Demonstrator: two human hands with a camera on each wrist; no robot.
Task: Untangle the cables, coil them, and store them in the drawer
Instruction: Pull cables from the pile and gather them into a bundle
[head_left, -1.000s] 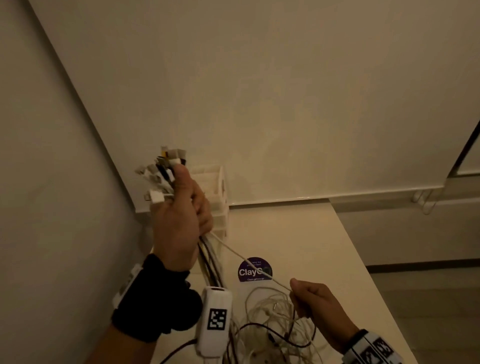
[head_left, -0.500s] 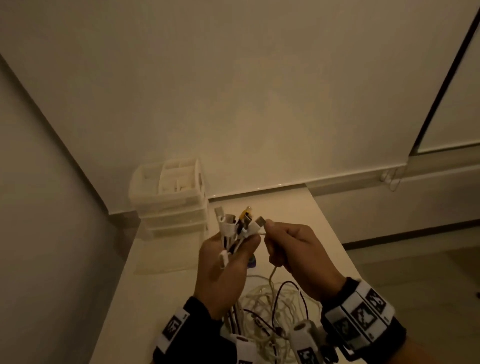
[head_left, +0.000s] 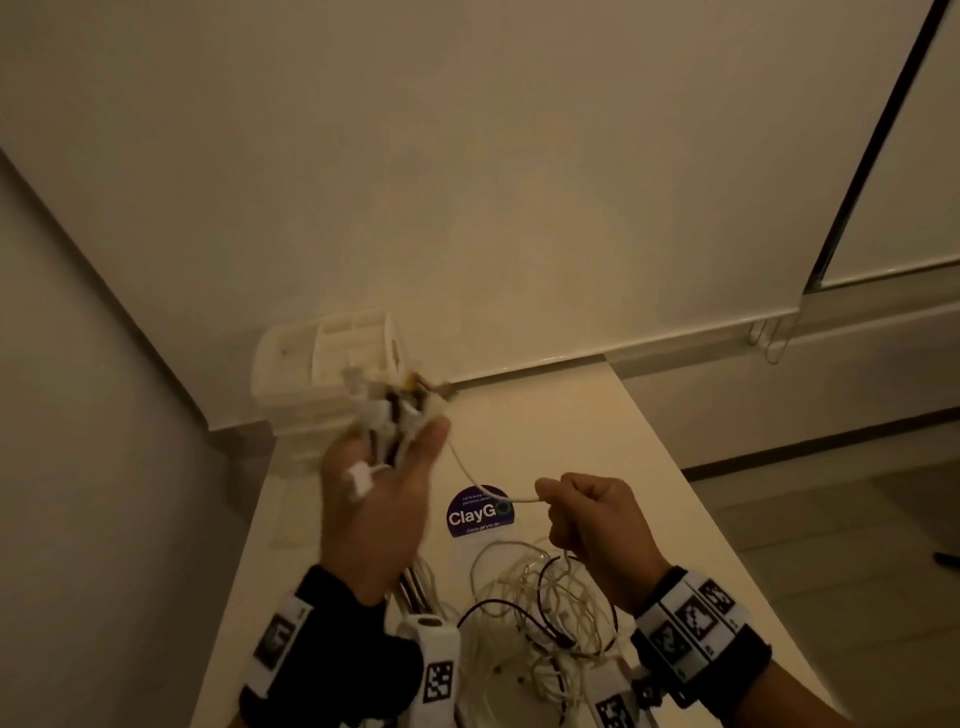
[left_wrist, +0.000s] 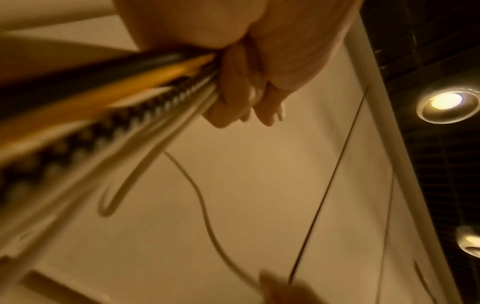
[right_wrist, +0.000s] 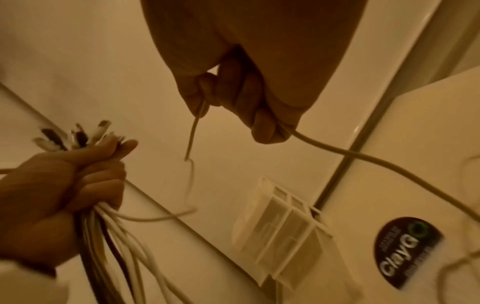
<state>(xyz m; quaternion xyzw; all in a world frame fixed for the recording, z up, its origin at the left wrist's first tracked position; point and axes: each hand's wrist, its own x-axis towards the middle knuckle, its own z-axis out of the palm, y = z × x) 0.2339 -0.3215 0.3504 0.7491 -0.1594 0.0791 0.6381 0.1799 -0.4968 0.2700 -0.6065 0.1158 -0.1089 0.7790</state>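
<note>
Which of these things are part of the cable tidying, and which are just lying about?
Part of the job:
- bundle of cables in the left hand
- thin white cable pinched by the right hand
- tangled pile
- drawer unit

Just there:
- ClayGo sticker
- table

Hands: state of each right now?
Left hand: grips the bundle of cable ends.
Right hand: fist closed round one thin white cable.
</note>
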